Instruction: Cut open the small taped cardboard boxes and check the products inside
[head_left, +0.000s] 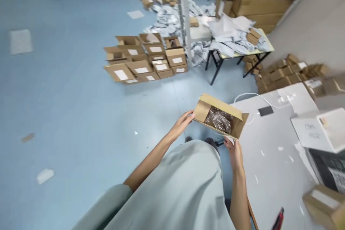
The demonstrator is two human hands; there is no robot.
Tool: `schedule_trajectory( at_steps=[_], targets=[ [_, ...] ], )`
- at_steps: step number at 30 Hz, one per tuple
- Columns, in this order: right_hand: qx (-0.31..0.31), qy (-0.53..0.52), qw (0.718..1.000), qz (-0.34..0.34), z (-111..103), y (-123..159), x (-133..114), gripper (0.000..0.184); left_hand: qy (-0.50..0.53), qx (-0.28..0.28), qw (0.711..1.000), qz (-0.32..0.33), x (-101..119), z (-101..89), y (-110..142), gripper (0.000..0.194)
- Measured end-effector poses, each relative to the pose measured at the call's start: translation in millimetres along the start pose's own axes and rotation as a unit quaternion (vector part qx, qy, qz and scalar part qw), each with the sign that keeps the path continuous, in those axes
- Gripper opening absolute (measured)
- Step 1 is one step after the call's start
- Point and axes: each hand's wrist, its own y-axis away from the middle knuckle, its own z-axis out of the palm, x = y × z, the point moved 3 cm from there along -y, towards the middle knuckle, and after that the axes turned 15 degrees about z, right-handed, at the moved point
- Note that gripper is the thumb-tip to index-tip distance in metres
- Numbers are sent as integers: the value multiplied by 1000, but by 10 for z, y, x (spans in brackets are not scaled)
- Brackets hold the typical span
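Note:
An open cardboard box [203, 111] is held up in front of my body, tilted, beside the edge of the white table. Crumpled clear plastic wrap [221, 119] lies inside it; whatever may be under the wrap is hidden. My left hand [184, 124] grips the box's left end, with fingers along its side. My right hand [234, 151] holds the near edge close to the right end, its fingers partly under the box. One flap stands up at the box's right end.
The white table [258, 151] at right carries a black phone-like slab [265, 111], a cable, a white box [312, 133] and a red cutter [278, 219]. Several open cartons [141, 66] stand on the blue floor ahead. A small table [242, 52] bears heaped mailer bags.

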Motion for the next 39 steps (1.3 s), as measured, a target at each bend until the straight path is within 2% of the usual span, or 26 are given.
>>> schedule_trajectory(
  at_steps=[2, 4, 8, 11, 14, 18, 21, 23, 26, 30, 34, 39],
  targets=[
    [-39, 37, 998, 22, 500, -193, -124, 72, 17, 50, 999, 4, 65, -507, -27, 78],
    [-71, 66, 995, 38, 952, -396, -240, 72, 38, 95, 995, 3, 81, -924, -60, 78],
    [-118, 119, 984, 58, 1809, -856, -466, 72, 82, 167, 983, -6, 67, -1561, -209, 78],
    [-157, 155, 973, 71, 2529, -1215, -682, 77, 98, 218, 971, -9, 113, -2003, -419, 78],
    [-198, 192, 958, 81, 3347, -1540, -980, 76, 98, 269, 958, -15, 222, -2485, -682, 82],
    [-270, 262, 922, 88, 4528, -1898, -1411, 71, 88, 328, 940, -17, 402, -3142, -982, 84],
    [-320, 313, 890, 85, 5434, -2096, -1632, 66, 85, 380, 921, -19, 498, -3638, -1093, 81],
    [-351, 345, 866, 83, 6037, -2178, -1686, 66, 86, 411, 907, -23, 521, -3989, -1122, 80],
    [-383, 381, 837, 84, 6913, -2223, -1623, 69, 83, 437, 895, -25, 486, -4559, -1160, 77],
    [-365, 389, 842, 80, 7963, -2179, -1379, 69, 111, 440, 891, -31, 348, -5370, -1290, 78],
    [-322, 406, 852, 76, 8859, -2059, -1073, 74, 148, 423, 892, -61, 223, -6261, -1425, 81],
    [-301, 397, 859, 119, 9894, -1978, -638, 73, 129, 408, 898, -101, 206, -7573, -1555, 81]
  ],
)
